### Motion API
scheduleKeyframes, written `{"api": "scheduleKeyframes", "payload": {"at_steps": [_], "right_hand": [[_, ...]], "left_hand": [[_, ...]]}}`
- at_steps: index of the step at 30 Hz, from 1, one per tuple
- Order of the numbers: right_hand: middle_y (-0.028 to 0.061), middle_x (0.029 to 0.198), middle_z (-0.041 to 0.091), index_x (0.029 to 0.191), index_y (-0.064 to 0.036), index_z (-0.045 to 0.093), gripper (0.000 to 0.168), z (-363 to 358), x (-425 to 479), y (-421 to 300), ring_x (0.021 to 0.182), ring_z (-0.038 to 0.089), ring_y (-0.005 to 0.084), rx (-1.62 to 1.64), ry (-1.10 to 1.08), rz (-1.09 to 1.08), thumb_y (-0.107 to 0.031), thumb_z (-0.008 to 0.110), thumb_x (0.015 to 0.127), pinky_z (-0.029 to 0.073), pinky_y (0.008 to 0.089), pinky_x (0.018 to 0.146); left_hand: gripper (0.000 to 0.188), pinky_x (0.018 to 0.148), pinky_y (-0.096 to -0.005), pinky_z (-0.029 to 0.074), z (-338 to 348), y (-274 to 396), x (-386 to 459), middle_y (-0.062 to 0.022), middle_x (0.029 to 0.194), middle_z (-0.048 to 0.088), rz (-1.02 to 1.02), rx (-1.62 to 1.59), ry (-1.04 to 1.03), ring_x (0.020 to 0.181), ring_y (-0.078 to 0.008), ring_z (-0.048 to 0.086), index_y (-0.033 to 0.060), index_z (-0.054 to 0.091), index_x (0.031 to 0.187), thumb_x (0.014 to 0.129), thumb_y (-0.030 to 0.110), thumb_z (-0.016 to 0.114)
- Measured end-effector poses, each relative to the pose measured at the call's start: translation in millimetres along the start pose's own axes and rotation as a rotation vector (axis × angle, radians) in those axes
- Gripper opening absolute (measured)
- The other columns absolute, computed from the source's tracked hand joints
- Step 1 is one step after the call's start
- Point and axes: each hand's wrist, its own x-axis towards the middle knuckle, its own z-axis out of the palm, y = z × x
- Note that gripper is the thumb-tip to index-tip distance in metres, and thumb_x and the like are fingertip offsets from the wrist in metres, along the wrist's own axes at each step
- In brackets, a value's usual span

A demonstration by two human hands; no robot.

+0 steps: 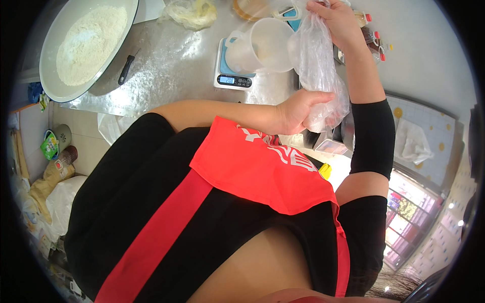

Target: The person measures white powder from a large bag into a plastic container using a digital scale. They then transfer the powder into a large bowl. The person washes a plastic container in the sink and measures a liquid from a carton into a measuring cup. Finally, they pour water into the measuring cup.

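Note:
A clear plastic bag (316, 57) hangs stretched between my two hands. My right hand (339, 21) pinches its gathered upper part. Lower down, my left hand (301, 110) grips the bag's bulging end; what is inside is hard to tell. Just left of the bag stands a translucent plastic jug (242, 49), its wide mouth towards me and a little pale matter at its bottom. The jug rests on a digital kitchen scale (233, 81) with a blue platform and a lit display. Bag and jug overlap in the view, so whether they touch is unclear.
A large enamel basin (49, 64) of white flour stands on the steel table (166, 72) at the left. Near it lies a black-handled tool (126, 70). A crumpled plastic bag (193, 15) sits at the back. Bottles with red caps (377, 36) line the right side.

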Motion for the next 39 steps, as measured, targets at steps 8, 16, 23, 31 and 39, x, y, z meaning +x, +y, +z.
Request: {"api": "scheduleKeyframes", "payload": {"at_steps": [8, 16, 23, 31, 39], "right_hand": [[-0.0006, 0.075, 0.057, 0.09, 0.0, 0.062, 0.014, -2.1, -3.1, -2.1, 0.066, 0.051, 0.0079, 0.085, -0.063, -0.091, -0.007, 0.063, 0.078, 0.04, 0.0217, 0.059], [-0.0018, 0.07, 0.055, 0.083, 0.0, 0.062, 0.009, -1.4, -1.7, -2.8, 0.063, 0.05, 0.0071, 0.093, -0.136, -0.101, -0.009, 0.062, 0.079, 0.039, 0.0213, 0.057], [0.0007, 0.062, 0.055, 0.078, -0.001, 0.064, 0.015, 13.8, 8.3, -10.8, 0.057, 0.05, 0.0091, -0.269, -0.27, -0.098, -0.016, 0.062, 0.077, 0.04, 0.0233, 0.053], [0.001, 0.063, 0.057, 0.081, -0.003, 0.065, 0.014, 15.2, 26.8, -5.6, 0.057, 0.051, 0.01, -0.365, -0.295, -0.04, -0.015, 0.064, 0.074, 0.04, 0.025, 0.052], [0.0009, 0.063, 0.057, 0.081, -0.002, 0.066, 0.014, 10.9, 23.0, -11.8, 0.057, 0.052, 0.0093, -0.431, -0.312, -0.014, -0.014, 0.064, 0.074, 0.041, 0.0242, 0.053]], "left_hand": [[0.029, 0.074, -0.0327, 0.046, -0.8, -3.3, 1.8, -0.0106, 0.103, 0.055, 0.024, 0.021, 0.026, 0.092, -0.0226, 0.054, 0.0032, 0.049, 0.114, 0.088, 0.017, 0.051], [0.031, 0.077, -0.0334, 0.047, 1.7, -5.3, -1.3, -0.0125, 0.105, 0.056, 0.043, 0.074, 0.046, 0.091, -0.0225, 0.056, 0.002, 0.049, 0.115, 0.089, 0.018, 0.051], [0.035, 0.084, -0.0372, 0.046, 17.7, -6.3, -7.7, -0.0148, 0.108, 0.056, 0.044, -0.056, 0.005, 0.094, -0.0256, 0.056, 0.0028, 0.049, 0.116, 0.09, 0.026, 0.047], [0.039, 0.086, -0.0397, 0.045, 29.3, 5.5, -10.9, -0.0162, 0.109, 0.053, 0.104, -0.251, -0.123, 0.106, -0.0317, 0.051, 0.0046, 0.046, 0.116, 0.088, 0.031, 0.05], [0.034, 0.083, -0.0387, 0.047, 25.3, 3.4, -10.6, -0.0153, 0.107, 0.054, 0.079, -0.24, -0.058, 0.1, -0.0312, 0.054, 0.004, 0.048, 0.112, 0.086, 0.026, 0.054]]}}
